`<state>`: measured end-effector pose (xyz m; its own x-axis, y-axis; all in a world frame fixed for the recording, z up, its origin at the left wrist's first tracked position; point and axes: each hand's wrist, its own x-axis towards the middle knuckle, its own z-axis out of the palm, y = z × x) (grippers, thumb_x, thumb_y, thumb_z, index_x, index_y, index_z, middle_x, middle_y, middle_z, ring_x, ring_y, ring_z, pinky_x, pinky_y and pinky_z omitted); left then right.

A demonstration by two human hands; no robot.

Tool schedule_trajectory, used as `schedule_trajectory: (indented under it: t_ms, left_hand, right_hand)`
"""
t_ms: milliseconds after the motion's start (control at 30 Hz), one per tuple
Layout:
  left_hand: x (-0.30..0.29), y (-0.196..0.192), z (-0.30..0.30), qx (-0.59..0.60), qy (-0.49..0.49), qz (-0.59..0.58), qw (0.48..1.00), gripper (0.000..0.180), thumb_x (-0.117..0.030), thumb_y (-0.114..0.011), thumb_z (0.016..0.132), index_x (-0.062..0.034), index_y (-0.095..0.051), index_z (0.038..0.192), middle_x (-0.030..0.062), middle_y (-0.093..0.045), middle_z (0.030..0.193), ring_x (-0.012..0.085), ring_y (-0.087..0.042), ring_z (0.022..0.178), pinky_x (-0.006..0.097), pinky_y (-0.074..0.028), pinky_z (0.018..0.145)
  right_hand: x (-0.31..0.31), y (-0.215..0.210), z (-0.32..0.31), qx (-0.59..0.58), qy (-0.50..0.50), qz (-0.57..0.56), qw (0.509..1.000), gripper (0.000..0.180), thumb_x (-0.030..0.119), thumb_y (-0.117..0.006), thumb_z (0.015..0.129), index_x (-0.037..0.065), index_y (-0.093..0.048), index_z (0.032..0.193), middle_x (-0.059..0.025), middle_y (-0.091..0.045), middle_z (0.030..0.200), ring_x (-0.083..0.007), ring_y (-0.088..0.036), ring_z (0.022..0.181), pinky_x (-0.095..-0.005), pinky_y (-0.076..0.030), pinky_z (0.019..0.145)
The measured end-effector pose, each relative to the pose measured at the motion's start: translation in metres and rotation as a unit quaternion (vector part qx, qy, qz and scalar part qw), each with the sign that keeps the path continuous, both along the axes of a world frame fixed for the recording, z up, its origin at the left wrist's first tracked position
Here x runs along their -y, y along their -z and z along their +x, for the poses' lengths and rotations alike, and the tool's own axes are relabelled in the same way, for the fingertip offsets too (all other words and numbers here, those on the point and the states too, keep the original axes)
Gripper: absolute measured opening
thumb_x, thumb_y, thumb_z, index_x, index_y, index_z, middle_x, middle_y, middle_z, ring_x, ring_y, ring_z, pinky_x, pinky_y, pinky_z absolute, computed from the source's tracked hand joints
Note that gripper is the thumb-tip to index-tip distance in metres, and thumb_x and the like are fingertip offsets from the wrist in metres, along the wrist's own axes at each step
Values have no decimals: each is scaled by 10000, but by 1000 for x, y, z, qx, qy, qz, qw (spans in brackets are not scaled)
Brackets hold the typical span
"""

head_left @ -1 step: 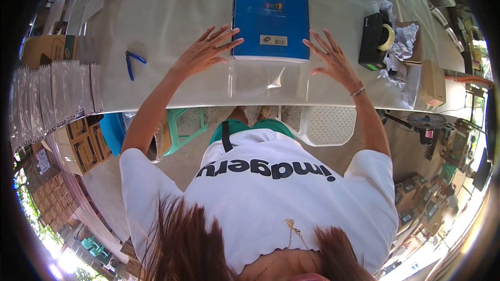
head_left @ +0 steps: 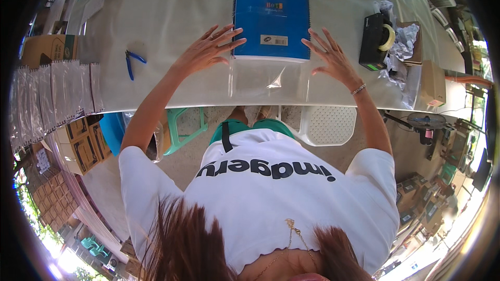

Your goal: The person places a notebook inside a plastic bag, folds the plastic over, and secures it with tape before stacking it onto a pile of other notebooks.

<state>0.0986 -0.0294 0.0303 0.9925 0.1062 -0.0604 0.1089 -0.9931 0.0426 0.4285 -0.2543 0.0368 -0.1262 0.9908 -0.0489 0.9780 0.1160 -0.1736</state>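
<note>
A blue spiral notebook [head_left: 271,20], or a stack of them, lies on the table in front of me. Clear plastic film covers it, and a loose flap of the film [head_left: 260,80] stretches from its near edge toward me. My left hand [head_left: 207,51] is open, its spread fingertips at the notebook's left edge near the lower corner. On the other side my right hand [head_left: 333,60] is also open, fingers apart, tips at the lower right edge. Neither hand grips anything. Whether the fingertips press on the notebook or only hover is hard to tell.
Blue-handled pliers [head_left: 134,62] lie to the left. Wrapped spiral notebooks [head_left: 54,91] line the table's left edge beside a cardboard box [head_left: 47,51]. At right stand a black tape dispenser [head_left: 371,41] and crumpled plastic [head_left: 403,41]. A white stool [head_left: 329,125] is below the table edge.
</note>
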Motion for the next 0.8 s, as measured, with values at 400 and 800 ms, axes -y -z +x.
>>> schedule_trajectory:
  t_ms: [400,800]
  left_hand:
    - [27,31,35,179,-58,-144,972,999,-498,-757,518,-292,-362,1412,-36,-274,1487,198,-228,1389,434,-202,1170]
    - [61,53,41,336,-229,-141,903,892,-345,-840,575,-239,-437,1364,14,-400,1375,223,-352,1324,439,-385,1046]
  right_hand:
    - [-29,44,-34,-133,-4,162,978,989,414,-818,544,348,-343,1409,61,-247,1512,-239,-149,1418,-428,-238,1154]
    - [-19,65,-46,-207,95,233,945,889,369,-830,587,259,-420,1367,31,-364,1455,-223,-224,1399,-423,-271,1105]
